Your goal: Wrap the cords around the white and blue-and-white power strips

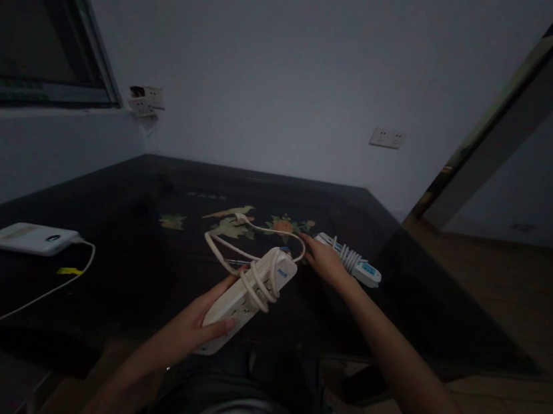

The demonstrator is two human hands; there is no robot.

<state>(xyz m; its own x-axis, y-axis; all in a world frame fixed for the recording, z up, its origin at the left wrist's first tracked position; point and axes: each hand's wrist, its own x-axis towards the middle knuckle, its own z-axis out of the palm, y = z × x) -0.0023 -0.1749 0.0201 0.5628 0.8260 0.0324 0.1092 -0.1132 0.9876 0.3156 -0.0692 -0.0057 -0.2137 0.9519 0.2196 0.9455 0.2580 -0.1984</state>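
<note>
My left hand is closed around the lower part of a white power strip, thumb across its front, tilted above the table's near edge. A white cord is wound several times around the strip's upper half; a loose loop of it spreads over the table, with the plug at the far side. At the right of this loop, my right hand has its fingers closed on the cord; the fingertips are partly hidden in the dim light. Just beyond that hand lies a second white power strip, its cord wrapped around it.
The black table has a painted flower and bird pattern. On its left lies a white power bank with a cable running off the near edge, beside a yellow tag. Wall sockets sit behind.
</note>
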